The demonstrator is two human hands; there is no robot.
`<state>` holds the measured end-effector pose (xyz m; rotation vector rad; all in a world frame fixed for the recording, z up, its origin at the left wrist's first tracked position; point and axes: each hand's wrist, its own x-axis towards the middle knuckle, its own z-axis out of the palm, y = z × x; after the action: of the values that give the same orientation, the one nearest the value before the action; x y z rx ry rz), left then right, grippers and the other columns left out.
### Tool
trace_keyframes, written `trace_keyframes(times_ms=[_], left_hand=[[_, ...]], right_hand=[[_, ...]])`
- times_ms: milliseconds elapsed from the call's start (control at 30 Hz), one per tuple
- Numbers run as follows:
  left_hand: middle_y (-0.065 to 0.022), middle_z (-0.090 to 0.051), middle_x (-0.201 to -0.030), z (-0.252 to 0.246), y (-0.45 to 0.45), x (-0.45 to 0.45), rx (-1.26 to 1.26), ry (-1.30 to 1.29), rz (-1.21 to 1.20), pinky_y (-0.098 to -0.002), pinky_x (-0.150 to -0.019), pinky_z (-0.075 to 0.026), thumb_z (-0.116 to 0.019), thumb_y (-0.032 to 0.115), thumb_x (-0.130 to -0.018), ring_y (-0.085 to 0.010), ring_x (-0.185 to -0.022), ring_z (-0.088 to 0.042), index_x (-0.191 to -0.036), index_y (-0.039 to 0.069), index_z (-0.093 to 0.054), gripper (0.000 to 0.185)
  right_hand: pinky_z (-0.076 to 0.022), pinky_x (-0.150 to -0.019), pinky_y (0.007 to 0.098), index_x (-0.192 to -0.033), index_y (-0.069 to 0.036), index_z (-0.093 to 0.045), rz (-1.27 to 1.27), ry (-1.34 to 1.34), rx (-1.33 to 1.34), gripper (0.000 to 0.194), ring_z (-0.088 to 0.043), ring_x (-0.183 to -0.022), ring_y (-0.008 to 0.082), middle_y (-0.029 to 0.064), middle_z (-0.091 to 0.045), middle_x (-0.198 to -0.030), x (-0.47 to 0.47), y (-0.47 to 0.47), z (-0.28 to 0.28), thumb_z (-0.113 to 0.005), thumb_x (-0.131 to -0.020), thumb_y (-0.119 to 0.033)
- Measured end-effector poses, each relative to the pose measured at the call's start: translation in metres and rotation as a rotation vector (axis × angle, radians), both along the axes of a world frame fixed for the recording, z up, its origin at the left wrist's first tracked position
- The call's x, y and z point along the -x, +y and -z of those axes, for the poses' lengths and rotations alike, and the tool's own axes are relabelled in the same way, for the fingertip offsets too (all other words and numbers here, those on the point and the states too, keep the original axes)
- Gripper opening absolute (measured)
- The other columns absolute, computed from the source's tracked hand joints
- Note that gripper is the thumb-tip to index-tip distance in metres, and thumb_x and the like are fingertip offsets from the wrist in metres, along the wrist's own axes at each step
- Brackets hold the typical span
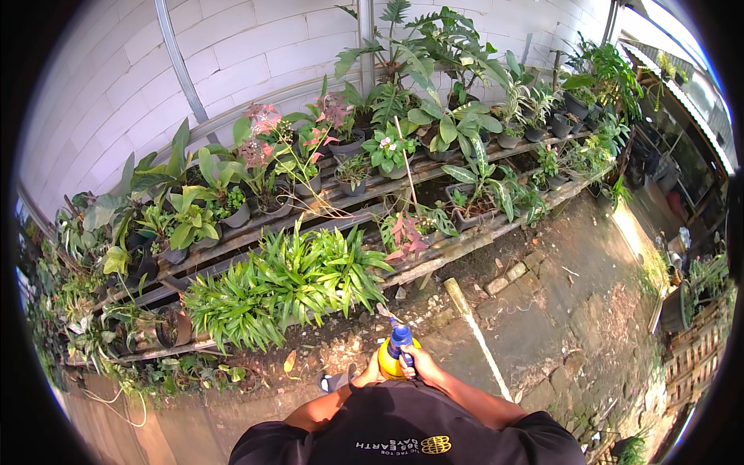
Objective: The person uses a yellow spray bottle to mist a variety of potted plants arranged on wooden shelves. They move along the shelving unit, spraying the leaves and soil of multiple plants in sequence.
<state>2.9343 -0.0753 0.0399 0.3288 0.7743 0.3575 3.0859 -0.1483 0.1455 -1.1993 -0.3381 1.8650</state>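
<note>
A spray bottle with a yellow tank and a blue spray head is held close to my body at the bottom centre. My right hand is closed around its blue handle. Against the left side of the yellow tank lies my left hand, supporting it. The nozzle points away from me, towards the shelf, with what looks like fine spray at its tip. Just beyond it is a dense row of bright green leafy plants on the front edge of the shelf. A plant with reddish-pink leaves stands to their right.
A tiered wooden plant rack with many potted plants runs along a white block wall. A pale pole lies on the soil to my right, near some bricks. Wooden slats and a large pot are at the far right.
</note>
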Motion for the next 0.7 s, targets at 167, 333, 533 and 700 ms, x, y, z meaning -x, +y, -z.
trace_keyframes(times_ms=[167,333,533,700], left_hand=[[-0.01,-0.06,-0.1,0.001,-0.002,0.008,-0.005,0.007,-0.023,-0.0389,-0.08,-0.049,-0.031,0.061,-0.095,-0.0261,-0.086,-0.059,-0.123,0.008,-0.053,0.064],[-0.01,-0.06,-0.1,0.002,-0.002,0.012,-0.017,0.009,-0.028,-0.0389,-0.08,-0.049,-0.031,0.061,-0.095,-0.0259,-0.087,-0.06,-0.124,0.008,-0.053,0.064],[-0.0099,-0.06,-0.101,0.003,-0.001,0.012,-0.022,-0.004,-0.029,-0.039,-0.081,-0.049,-0.032,0.061,-0.096,-0.0257,-0.087,-0.06,-0.124,0.008,-0.053,0.064],[-0.0099,-0.061,-0.102,0.005,-0.001,0.015,-0.013,-0.003,-0.035,-0.039,-0.081,-0.049,-0.032,0.061,-0.096,-0.0256,-0.088,-0.06,-0.125,0.008,-0.053,0.064]], right_hand=[[-0.0296,-0.042,0.0257,-0.064,-0.009,-0.048,-0.017,0.018,0.003,0.047,-0.035,-0.042,0.0117,0.0004,-0.04,-0.052,0.006,0.004,-0.002,-0.045,-0.097,-0.042],[-0.0312,-0.043,0.0261,-0.064,-0.008,-0.049,-0.032,-0.039,-0.02,0.047,-0.036,-0.042,0.0123,0.0018,-0.043,-0.052,0.01,0.006,-0.005,-0.044,-0.098,-0.041],[-0.0323,-0.044,0.0269,-0.063,-0.008,-0.049,-0.021,-0.056,-0.062,0.048,-0.037,-0.043,0.0127,0.0028,-0.044,-0.052,0.007,0.008,-0.005,-0.043,-0.099,-0.04],[-0.0318,-0.044,0.0272,-0.062,-0.008,-0.049,0.005,-0.082,-0.097,0.049,-0.038,-0.042,0.0132,0.0031,-0.044,-0.051,0.005,0.011,-0.008,-0.042,-0.099,-0.04]])
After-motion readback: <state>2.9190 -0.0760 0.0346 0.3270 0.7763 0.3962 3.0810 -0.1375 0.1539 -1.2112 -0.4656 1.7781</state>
